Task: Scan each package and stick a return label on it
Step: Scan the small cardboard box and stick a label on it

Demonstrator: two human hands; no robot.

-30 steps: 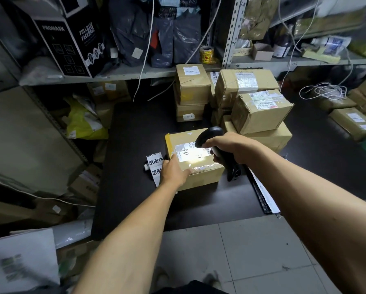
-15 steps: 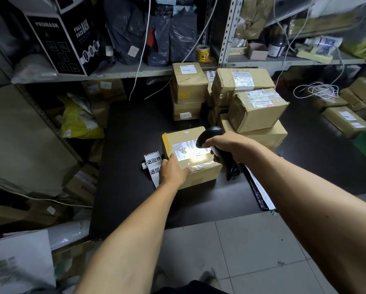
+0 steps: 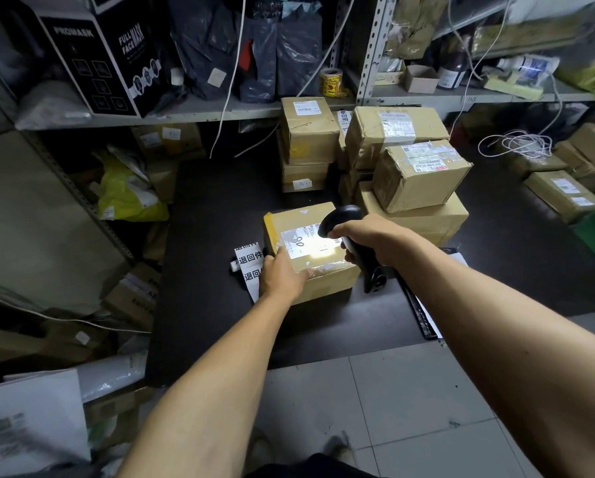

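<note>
A brown cardboard package (image 3: 299,219) lies on the black table (image 3: 213,305), its white shipping label lit by the scanner's beam. My right hand (image 3: 375,241) grips a black handheld scanner (image 3: 344,219) just above the label's right side. My left hand (image 3: 282,274) rests on the package's near left corner, fingers laid flat across the edge. A strip of white return labels (image 3: 249,260) with black characters lies on the table just left of the package, partly under my left hand.
A stack of brown packages (image 3: 410,174) stands behind and right of the scanned one. More boxes (image 3: 563,194) lie far right near a coiled white cable (image 3: 517,143). Metal shelving (image 3: 192,112) with bags and a black carton crosses the back. A dark flat folder (image 3: 423,312) lies at the table's front right.
Both hands hold nearly the same pose; the scanner beam stays on the label. The view has shifted slightly.
</note>
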